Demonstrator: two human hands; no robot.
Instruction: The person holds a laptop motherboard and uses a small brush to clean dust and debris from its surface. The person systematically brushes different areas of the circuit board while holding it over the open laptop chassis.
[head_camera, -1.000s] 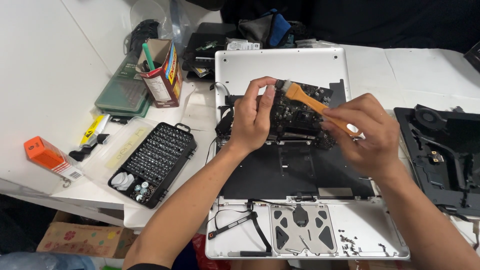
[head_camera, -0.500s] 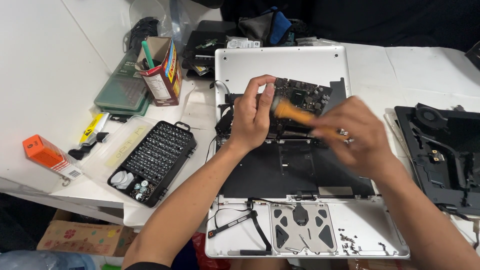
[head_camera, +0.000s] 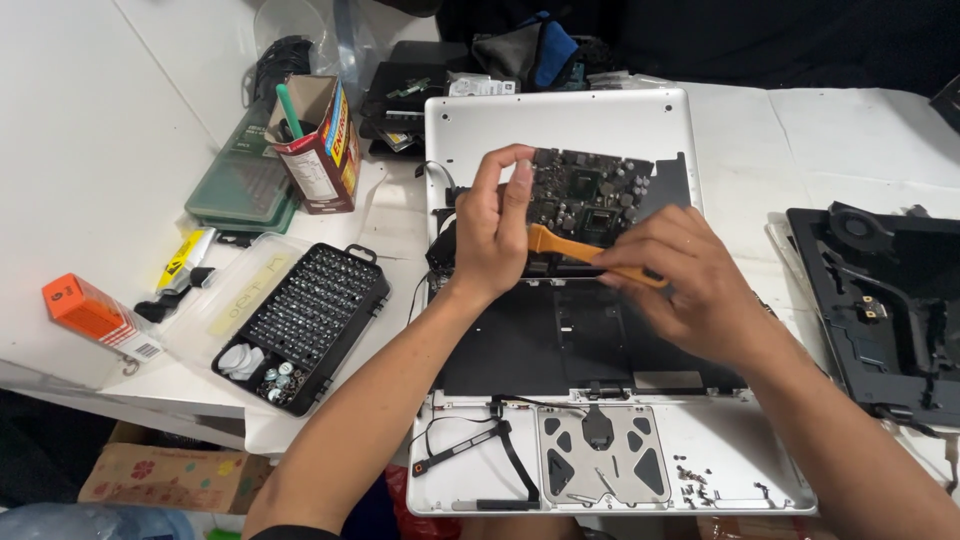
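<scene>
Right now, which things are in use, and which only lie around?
In use: circuit board in left hand; orange brush in right hand; opened laptop case.

Lying around: screwdriver bit case, orange box, loose screws.

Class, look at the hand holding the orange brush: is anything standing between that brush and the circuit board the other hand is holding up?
Nothing visible does. The right hand holds the orange brush with its tip already at the lower edge of the circuit board, which the left hand grips by its left side above the opened laptop.
</scene>
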